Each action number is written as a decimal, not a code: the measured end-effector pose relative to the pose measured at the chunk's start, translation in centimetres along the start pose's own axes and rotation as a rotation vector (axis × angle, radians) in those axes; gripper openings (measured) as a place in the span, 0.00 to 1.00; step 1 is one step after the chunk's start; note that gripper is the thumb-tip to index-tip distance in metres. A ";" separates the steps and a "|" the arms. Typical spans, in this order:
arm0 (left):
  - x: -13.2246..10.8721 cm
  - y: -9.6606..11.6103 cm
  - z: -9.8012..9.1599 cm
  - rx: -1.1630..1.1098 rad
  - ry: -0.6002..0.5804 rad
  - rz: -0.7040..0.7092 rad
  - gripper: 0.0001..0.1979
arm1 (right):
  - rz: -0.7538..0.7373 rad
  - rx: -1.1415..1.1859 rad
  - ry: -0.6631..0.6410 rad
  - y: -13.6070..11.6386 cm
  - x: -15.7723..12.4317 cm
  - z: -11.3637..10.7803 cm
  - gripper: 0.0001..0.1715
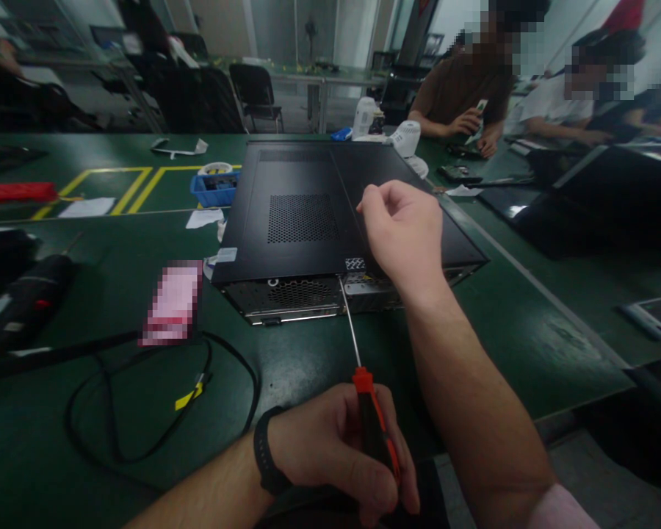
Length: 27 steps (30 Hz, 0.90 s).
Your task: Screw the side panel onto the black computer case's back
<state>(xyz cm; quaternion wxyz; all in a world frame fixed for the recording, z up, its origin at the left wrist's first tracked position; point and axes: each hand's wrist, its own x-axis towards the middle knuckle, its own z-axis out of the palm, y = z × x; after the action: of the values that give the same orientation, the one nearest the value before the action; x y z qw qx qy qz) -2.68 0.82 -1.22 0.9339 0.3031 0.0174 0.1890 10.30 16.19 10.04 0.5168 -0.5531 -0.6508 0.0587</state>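
Observation:
A black desktop computer case (pixel 308 206) lies flat on the green table (pixel 143 353), its rear panel (pixel 291 297) facing me. My left hand (pixel 336 448), with a black band on the wrist, is closed round the red and black handle of a screwdriver (pixel 371 419). The screwdriver's thin metal shaft runs up to the top edge of the rear panel. My right hand (pixel 405 235) hovers over the case's near right corner, fingers curled into a loose pinch; whether it holds anything I cannot make out.
A black cable (pixel 159 411) with a yellow tag loops on the table at left, beside a pixelated pink sheet (pixel 172 303). A dark power tool (pixel 25 301) lies far left. A blue parts bin (pixel 214 187) stands behind. Other people (pixel 463 88) work at the far right.

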 end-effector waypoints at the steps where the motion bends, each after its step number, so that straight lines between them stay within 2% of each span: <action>1: 0.0 -0.1 0.0 -0.022 -0.007 0.019 0.21 | 0.001 -0.006 -0.003 0.0 0.0 0.0 0.22; 4: 0.0 -0.2 0.2 -0.082 -0.021 0.058 0.21 | 0.002 -0.019 -0.004 0.0 0.0 0.0 0.21; 6: -0.1 0.0 0.4 -0.070 -0.025 0.028 0.22 | 0.001 -0.018 -0.001 0.0 0.0 0.0 0.21; 10: -0.2 0.2 0.6 -0.039 0.030 -0.029 0.23 | -0.005 -0.009 0.009 0.0 0.0 0.0 0.21; 14: -0.2 -0.2 0.2 -0.044 0.056 0.007 0.23 | 0.002 -0.020 0.004 0.0 -0.1 0.0 0.21; 23: -0.2 0.4 0.9 -0.101 -0.026 0.051 0.21 | -0.017 -0.017 -0.004 0.1 0.0 0.0 0.21; 27: -0.4 0.4 0.8 -0.090 -0.014 0.033 0.20 | 0.007 -0.009 -0.009 0.0 -0.1 0.0 0.19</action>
<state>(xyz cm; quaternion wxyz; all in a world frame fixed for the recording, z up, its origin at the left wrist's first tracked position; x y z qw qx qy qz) -3.08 0.53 -0.43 0.9435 0.2622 -0.0028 0.2026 10.33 16.12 10.01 0.5111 -0.5575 -0.6515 0.0599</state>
